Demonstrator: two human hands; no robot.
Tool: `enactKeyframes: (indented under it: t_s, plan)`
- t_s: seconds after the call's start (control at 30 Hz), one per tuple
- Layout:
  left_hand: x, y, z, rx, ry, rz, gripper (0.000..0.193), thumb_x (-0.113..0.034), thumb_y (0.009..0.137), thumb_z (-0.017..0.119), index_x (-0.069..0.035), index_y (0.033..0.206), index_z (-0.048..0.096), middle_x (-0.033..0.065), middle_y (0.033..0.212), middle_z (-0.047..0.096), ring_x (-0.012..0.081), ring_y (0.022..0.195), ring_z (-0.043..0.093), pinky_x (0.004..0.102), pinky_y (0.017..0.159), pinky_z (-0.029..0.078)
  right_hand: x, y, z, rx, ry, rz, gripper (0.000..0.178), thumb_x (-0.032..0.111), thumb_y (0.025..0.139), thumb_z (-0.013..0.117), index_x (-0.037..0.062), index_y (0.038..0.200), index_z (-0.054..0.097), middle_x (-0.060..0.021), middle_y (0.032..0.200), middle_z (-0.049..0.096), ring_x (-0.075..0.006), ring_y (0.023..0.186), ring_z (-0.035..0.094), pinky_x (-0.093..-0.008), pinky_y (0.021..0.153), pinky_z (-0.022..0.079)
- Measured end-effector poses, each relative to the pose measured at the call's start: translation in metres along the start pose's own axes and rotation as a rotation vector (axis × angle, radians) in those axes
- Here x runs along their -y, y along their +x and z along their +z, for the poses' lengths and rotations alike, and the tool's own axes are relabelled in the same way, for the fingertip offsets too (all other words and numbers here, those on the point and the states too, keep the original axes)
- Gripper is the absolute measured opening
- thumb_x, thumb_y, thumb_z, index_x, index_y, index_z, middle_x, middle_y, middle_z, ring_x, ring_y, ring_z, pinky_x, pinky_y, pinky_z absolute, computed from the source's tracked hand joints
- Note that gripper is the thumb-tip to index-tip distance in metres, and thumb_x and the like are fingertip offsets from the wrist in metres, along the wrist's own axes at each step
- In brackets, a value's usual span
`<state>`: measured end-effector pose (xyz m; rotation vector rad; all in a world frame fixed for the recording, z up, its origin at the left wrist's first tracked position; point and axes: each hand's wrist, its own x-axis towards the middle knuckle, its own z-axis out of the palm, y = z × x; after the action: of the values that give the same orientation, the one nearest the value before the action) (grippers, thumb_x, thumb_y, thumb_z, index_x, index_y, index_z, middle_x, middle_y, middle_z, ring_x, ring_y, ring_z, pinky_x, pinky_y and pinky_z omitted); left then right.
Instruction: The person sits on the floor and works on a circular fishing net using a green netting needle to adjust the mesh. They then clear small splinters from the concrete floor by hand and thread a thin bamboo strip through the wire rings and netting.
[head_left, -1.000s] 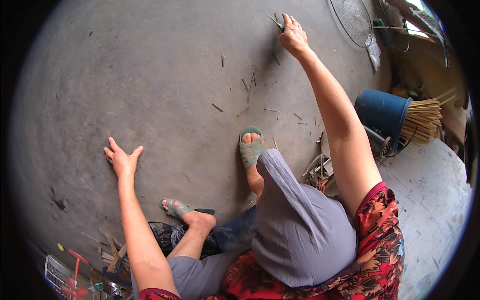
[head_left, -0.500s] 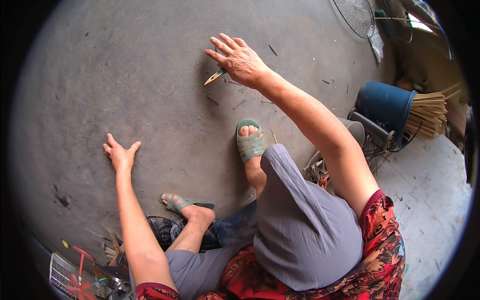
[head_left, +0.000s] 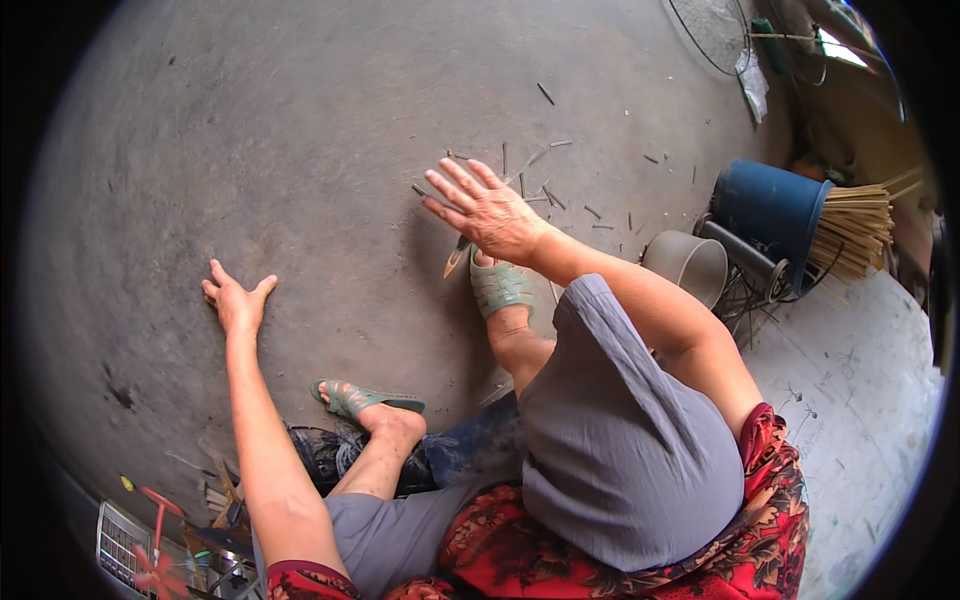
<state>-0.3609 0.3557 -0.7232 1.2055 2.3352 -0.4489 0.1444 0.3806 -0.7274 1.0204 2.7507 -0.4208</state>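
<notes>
My right hand (head_left: 497,218) is over the grey floor near my right foot, palm down with its fingers stretched forward. Beneath it is a slim, pointed netting needle (head_left: 455,258), whose tip pokes out on the thumb side toward my sandal; the rest is hidden under the palm. Farther left, my left hand (head_left: 238,305) is held out with thumb and fingers apart, and I see nothing in it. A green sandal (head_left: 500,290) on my right foot lies just below the right hand. Several short dark rods (head_left: 555,198) are scattered on the floor beyond and beside that hand.
At right, a blue bucket (head_left: 765,215) lies on its side with thin wooden sticks (head_left: 855,232) in it. Next to it are a pale round container (head_left: 688,265) and a dark cylinder (head_left: 745,250). A red-handled tool (head_left: 160,510) and a white rack (head_left: 118,545) are at lower left.
My right hand has drawn back toward me and slightly right, carrying the netting needle. More dark rods now show beyond it. My left hand has barely shifted.
</notes>
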Motion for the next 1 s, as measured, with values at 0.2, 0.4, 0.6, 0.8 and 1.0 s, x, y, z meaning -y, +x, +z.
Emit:
enactKeyframes:
  t_s: [0.2,0.4,0.6,0.8,1.0]
  plan:
    - [-0.001,-0.001,0.002,0.004,0.021,0.009,0.143,-0.047,0.076,0.106,-0.009,0.182,0.017,0.0437,0.180,0.018,0.0620,0.168,0.020,0.0611,0.137,0.030,-0.016,-0.023,0.013,0.042,-0.035,-0.016,0.071,0.029,0.106,0.059,0.0087,0.173,0.048,-0.0140,0.184,0.038,-0.0365,0.171,0.033,-0.0582,0.138,0.026]
    - [0.000,0.003,0.005,0.001,0.044,0.020,0.144,-0.049,0.076,0.105,-0.008,0.181,0.016,0.0442,0.178,0.021,0.0625,0.166,0.024,0.0618,0.136,0.031,-0.042,-0.109,0.021,0.076,-0.027,0.350,0.067,0.026,0.108,0.063,0.0057,0.171,0.049,-0.0158,0.184,0.038,-0.0340,0.172,0.031,-0.0559,0.139,0.023]
    - [-0.002,-0.004,0.006,-0.002,0.043,0.034,0.143,-0.049,0.077,0.105,-0.008,0.181,0.017,0.0442,0.178,0.020,0.0639,0.165,0.025,0.0622,0.135,0.034,-0.042,-0.025,0.010,-0.099,0.017,0.232,0.063,0.027,0.111,0.063,0.0035,0.168,0.051,-0.0183,0.179,0.044,-0.0356,0.169,0.037,-0.0531,0.138,0.027]
    - [-0.009,-0.001,-0.001,0.024,0.048,0.020,0.141,-0.049,0.078,0.104,-0.008,0.181,0.016,0.0432,0.179,0.020,0.0634,0.165,0.025,0.0621,0.135,0.034,-0.009,-0.095,0.015,0.087,0.018,0.429,0.066,0.023,0.107,0.061,0.0043,0.170,0.050,-0.0194,0.179,0.044,-0.0392,0.165,0.042,-0.0567,0.135,0.033]
    - [0.005,-0.001,0.007,0.002,0.052,0.016,0.142,-0.050,0.078,0.104,-0.009,0.181,0.016,0.0440,0.178,0.020,0.0641,0.165,0.024,0.0634,0.135,0.033,0.012,-0.062,0.006,0.065,0.198,0.190,0.064,0.013,0.100,0.068,0.0058,0.163,0.059,-0.0124,0.180,0.045,-0.0308,0.169,0.037,-0.0513,0.137,0.031]
